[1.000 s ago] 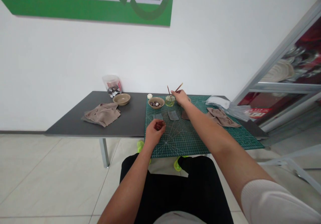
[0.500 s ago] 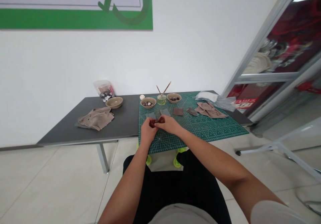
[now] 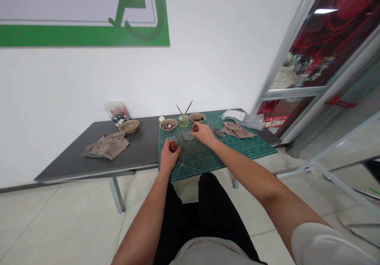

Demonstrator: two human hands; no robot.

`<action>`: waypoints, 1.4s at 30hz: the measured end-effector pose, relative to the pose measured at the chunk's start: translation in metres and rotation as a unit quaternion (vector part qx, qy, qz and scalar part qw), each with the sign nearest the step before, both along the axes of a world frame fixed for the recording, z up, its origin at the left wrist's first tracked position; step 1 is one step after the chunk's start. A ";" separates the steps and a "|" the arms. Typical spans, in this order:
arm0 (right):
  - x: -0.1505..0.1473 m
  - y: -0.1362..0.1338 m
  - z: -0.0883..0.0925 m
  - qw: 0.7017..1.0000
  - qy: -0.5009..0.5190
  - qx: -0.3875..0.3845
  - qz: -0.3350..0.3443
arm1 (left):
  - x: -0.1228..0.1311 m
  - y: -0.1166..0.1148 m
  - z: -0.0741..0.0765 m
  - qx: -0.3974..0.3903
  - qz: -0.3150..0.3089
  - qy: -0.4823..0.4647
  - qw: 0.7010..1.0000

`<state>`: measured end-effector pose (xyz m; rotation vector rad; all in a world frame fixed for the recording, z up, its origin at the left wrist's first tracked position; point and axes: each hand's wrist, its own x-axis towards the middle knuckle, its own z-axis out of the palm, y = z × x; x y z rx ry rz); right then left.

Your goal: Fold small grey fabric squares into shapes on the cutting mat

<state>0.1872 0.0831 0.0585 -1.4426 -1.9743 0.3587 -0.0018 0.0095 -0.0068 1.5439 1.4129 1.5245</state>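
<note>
My left hand point(image 3: 170, 155) rests low over the green cutting mat point(image 3: 198, 158), fingers curled in; whatever they enclose is hidden. Further forward, my right hand point(image 3: 204, 133) is pinched at the fingertips, and anything between them is too small to make out. Just left of those fingertips lies a clear greyish square point(image 3: 187, 135). A second clear square point(image 3: 172, 138) is partly behind my left fingers. To the right of my right hand is a small grey-brown piece point(image 3: 218, 132), beside a crumpled brown cloth point(image 3: 237, 130).
Along the back stand a bowl of small dark and pale pieces point(image 3: 168, 125), a glass point(image 3: 183, 121) holding two thin sticks, and another bowl point(image 3: 197, 117). A plastic bag point(image 3: 245, 118) lies at right. Leftward are an empty bowl point(image 3: 129, 126), a clear tub point(image 3: 117, 112) and a brown cloth point(image 3: 108, 145).
My hands were together over the mat and have parted. The right hand moved forward and right of the left, now covering where a brown square lay. The view has shifted slightly.
</note>
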 end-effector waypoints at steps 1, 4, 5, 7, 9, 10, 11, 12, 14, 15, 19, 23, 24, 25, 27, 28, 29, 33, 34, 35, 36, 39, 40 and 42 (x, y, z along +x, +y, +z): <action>0.014 0.013 0.004 0.999 -0.007 0.008 -0.032 | 0.000 0.000 0.000 0.000 0.002 -0.007 1.000; 0.054 0.050 0.013 0.988 -0.080 0.008 -0.132 | 0.000 -0.002 0.002 -0.004 0.001 -0.008 1.000; 0.065 0.061 0.014 0.985 -0.101 0.004 -0.140 | 0.000 -0.002 0.003 -0.005 -0.001 -0.006 1.000; 0.081 0.078 0.011 0.981 -0.127 -0.011 -0.143 | 0.001 -0.003 0.004 -0.004 -0.006 -0.003 1.000; 0.088 0.090 0.006 0.980 -0.137 -0.025 -0.144 | 0.001 -0.003 0.003 -0.002 -0.006 -0.004 1.000; 0.089 0.094 0.003 0.979 -0.140 -0.033 -0.143 | 0.000 -0.003 0.002 0.000 -0.005 -0.006 1.000; 0.088 0.098 -0.001 0.979 -0.142 -0.043 -0.141 | 0.000 -0.003 0.002 0.000 -0.006 -0.008 1.000; 0.088 0.100 -0.005 0.978 -0.145 -0.053 -0.139 | 0.000 -0.002 0.001 0.002 -0.007 -0.009 1.000; 0.086 0.104 -0.012 0.976 -0.155 -0.071 -0.133 | -0.001 -0.002 0.000 0.005 -0.009 -0.008 1.000; 0.085 0.106 -0.015 0.975 -0.161 -0.079 -0.129 | -0.001 -0.002 0.000 0.006 -0.009 -0.007 1.000; 0.086 0.107 -0.025 0.973 -0.176 -0.093 -0.114 | -0.001 -0.003 0.002 0.001 -0.008 -0.001 1.000; 0.078 0.106 -0.020 0.981 -0.125 -0.035 -0.146 | 0.000 -0.005 0.004 -0.011 -0.012 -0.009 1.000; 0.073 0.106 -0.017 0.983 -0.106 -0.007 -0.148 | 0.000 -0.005 0.004 -0.012 -0.013 -0.011 1.000; 0.067 0.107 -0.014 0.985 -0.091 0.020 -0.143 | 0.000 -0.005 0.004 -0.012 -0.014 -0.014 1.000; 0.054 0.110 -0.009 0.989 -0.079 0.052 -0.112 | 0.001 -0.005 0.003 -0.012 -0.014 -0.017 1.000; 0.047 0.112 -0.007 0.991 -0.082 0.056 -0.092 | 0.000 -0.006 0.003 -0.012 -0.012 -0.018 1.000; 0.041 0.114 -0.007 0.992 -0.089 0.050 -0.073 | 0.000 -0.006 0.002 -0.011 -0.010 -0.019 1.000; 0.023 0.123 -0.012 0.990 -0.127 -0.020 -0.059 | -0.001 -0.007 0.002 -0.007 -0.006 -0.016 1.000; 0.022 0.126 -0.014 0.988 -0.132 -0.038 -0.068 | -0.001 -0.007 0.002 -0.007 -0.005 -0.014 1.000; 0.020 0.128 -0.015 0.986 -0.135 -0.053 -0.078 | -0.001 -0.007 0.003 -0.008 -0.004 -0.012 1.000; 0.020 0.132 -0.016 0.985 -0.137 -0.067 -0.085 | -0.001 -0.008 0.004 -0.010 -0.002 -0.009 1.000; 0.020 0.141 -0.015 0.979 -0.153 -0.100 -0.095 | 0.000 -0.008 0.005 -0.015 0.005 0.001 1.000; 0.020 0.143 -0.013 0.976 -0.161 -0.108 -0.097 | 0.000 -0.008 0.005 -0.014 0.006 0.002 1.000; 0.020 0.147 -0.010 0.972 -0.175 -0.119 -0.098 | 0.000 -0.008 0.005 -0.015 0.002 0.000 1.000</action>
